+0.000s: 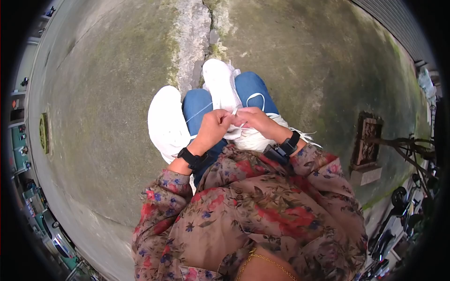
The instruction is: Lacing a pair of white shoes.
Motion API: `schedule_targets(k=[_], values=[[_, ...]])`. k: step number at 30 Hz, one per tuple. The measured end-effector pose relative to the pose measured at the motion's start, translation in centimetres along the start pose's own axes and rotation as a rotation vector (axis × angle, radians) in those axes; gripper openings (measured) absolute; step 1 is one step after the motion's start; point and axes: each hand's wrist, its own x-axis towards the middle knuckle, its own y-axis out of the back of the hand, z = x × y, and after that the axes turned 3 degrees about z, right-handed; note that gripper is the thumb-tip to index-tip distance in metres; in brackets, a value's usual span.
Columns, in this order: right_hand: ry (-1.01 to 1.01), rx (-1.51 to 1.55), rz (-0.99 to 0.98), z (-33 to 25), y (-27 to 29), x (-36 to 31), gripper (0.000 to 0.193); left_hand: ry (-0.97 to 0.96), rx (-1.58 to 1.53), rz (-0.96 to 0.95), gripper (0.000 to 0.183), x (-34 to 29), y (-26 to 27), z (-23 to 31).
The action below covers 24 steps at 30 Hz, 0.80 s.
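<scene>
Over the raised knee, both hands meet at the white canvas lace-up shoe (pixel 221 84): left hand (pixel 213 127) and right hand (pixel 255 119) each pinch the thin white shoelace (pixel 238 124). Risk: uneven tension could slip the lace free; balance on the other white shoe (pixel 166 122) may waver on mossy concrete ground (pixel 103 93).

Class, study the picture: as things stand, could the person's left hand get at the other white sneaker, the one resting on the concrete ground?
Probably yes: the left hand is beside that white sneaker, with nothing between them, though it grips a white lace.
</scene>
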Motion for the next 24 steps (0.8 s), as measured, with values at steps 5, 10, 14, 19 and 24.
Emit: schedule_targets(k=[5,10,14,19,24], values=[[-0.077,0.417,0.081,-0.7,-0.2,1.0,0.026,-0.219,0.143,0.011,0.012,-1.2,-1.8,0.0],[-0.011,0.373,0.14,-1.6,0.9,1.2,0.025,-0.245,0.084,0.003,0.015,-0.2,-1.1,0.8],[-0.033,0.276,0.223,-2.1,2.2,2.3,0.024,-0.168,0.23,0.35,0.018,4.1,4.0,-1.4],[0.111,-0.382,0.316,-1.2,2.3,3.8,0.02,-0.403,0.556,0.192,0.022,6.1,2.5,-1.9],[0.266,-0.726,0.437,-0.3,1.6,4.6,0.018,-0.315,0.611,0.238,0.024,6.9,0.8,-2.0]])
